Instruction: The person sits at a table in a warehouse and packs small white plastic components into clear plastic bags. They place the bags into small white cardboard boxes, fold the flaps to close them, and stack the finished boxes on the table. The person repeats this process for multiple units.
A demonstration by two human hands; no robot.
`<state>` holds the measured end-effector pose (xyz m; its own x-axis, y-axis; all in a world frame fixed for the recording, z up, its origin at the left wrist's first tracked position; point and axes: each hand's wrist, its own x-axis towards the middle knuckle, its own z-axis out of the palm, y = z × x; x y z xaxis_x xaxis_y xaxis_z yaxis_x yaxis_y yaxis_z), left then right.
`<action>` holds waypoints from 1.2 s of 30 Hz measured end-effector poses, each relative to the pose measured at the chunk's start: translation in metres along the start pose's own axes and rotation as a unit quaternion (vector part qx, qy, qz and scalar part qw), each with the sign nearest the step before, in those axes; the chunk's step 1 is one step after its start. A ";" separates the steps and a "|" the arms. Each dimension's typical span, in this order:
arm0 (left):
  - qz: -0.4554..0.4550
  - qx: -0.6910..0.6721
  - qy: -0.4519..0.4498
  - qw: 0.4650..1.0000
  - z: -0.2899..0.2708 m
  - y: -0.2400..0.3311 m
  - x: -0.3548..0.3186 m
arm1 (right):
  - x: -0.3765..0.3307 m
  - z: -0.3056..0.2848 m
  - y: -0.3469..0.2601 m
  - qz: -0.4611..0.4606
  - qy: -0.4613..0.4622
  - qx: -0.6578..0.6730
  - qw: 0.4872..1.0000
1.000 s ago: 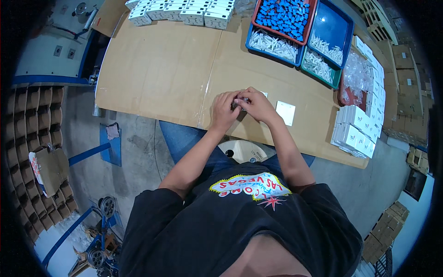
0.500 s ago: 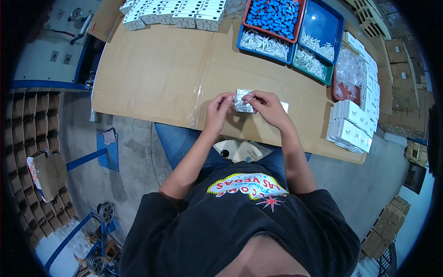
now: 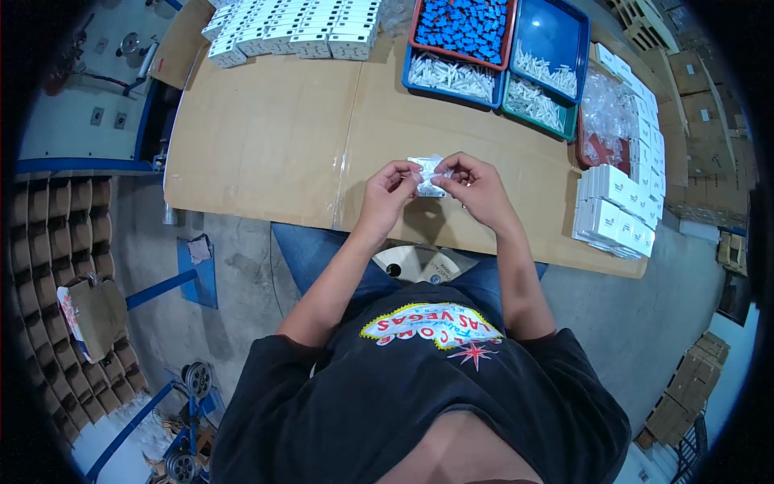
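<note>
We've got a two-handed pinch!
Left fingers [image 3: 400, 167] and right fingers [image 3: 461, 161] hold pale plastic [image 3: 429, 172] across the gap between them; its long axis we can't call.

Both hands [image 3: 389, 194] [image 3: 477, 192] close tog., fingers [image 3: 397, 167] in pinch pose, forearms [image 3: 332, 270] fwd.

We've got our left hand [image 3: 387, 194] and right hand [image 3: 477, 192] fingertip-pinching a small whitish piece [image 3: 428, 171] over the cardboard tabletop [image 3: 266, 137]; detail too small to make out. Far side, we see blue parts [image 3: 463, 31] in a red tray [image 3: 459, 60], overlapping a blue tray [image 3: 451, 98] of white sticks [image 3: 451, 77]. White boxes [image 3: 617, 211] stacked right.
</note>
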<state>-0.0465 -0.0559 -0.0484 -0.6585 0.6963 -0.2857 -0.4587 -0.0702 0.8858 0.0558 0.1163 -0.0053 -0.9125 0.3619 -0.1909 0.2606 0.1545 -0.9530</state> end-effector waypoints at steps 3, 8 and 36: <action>0.000 -0.004 -0.005 1.000 0.004 0.005 -0.001 | -0.001 0.002 -0.001 -0.025 0.043 -0.036 0.998; -0.001 0.002 0.002 1.000 0.010 0.003 -0.004 | -0.004 0.008 -0.002 -0.055 0.083 -0.041 0.994; 0.007 -0.025 -0.036 0.999 0.020 0.003 -0.008 | -0.019 -0.012 -0.010 -0.082 -0.015 -0.098 0.992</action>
<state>-0.0305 -0.0477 -0.0364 -0.6212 0.7445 -0.2446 -0.4804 -0.1153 0.8694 0.0740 0.1195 0.0109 -0.9560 0.2893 -0.0474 0.1617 0.3854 -0.9085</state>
